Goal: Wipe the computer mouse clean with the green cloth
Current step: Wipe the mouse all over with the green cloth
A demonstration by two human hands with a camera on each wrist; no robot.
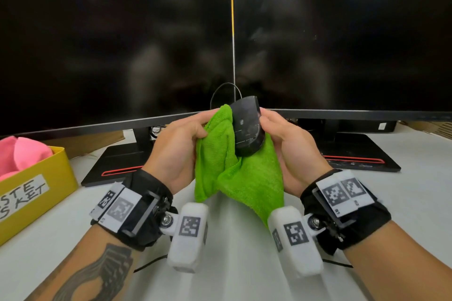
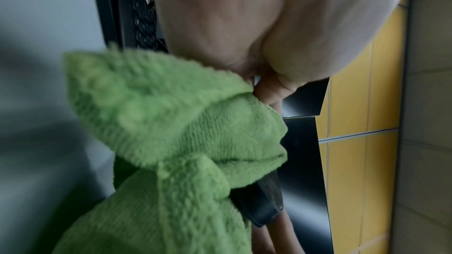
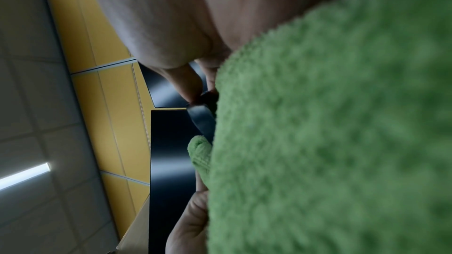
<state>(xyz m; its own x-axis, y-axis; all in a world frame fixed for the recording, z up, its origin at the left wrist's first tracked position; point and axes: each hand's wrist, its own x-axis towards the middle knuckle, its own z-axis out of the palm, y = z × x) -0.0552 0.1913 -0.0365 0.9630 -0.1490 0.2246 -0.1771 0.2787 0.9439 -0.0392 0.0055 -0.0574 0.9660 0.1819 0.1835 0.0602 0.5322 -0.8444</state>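
A black computer mouse (image 1: 247,127) is held up above the desk, its underside turned toward me, its cable looping behind it. The green cloth (image 1: 234,168) wraps its left side and hangs down below both hands. My left hand (image 1: 183,139) grips a bunched fold of the cloth against the mouse's left side. My right hand (image 1: 281,144) holds the mouse from the right, with cloth draped under its palm. The left wrist view shows the cloth (image 2: 176,128) over the mouse's black edge (image 2: 259,208). In the right wrist view the cloth (image 3: 330,132) fills most of the picture, hiding all but a sliver of the mouse (image 3: 203,119).
Two dark monitors (image 1: 117,39) (image 1: 342,32) stand just behind the hands, their stands (image 1: 122,161) (image 1: 362,154) on the white desk (image 1: 234,264). A yellow waste basket (image 1: 31,190) with pink cloths (image 1: 19,156) sits at the left edge.
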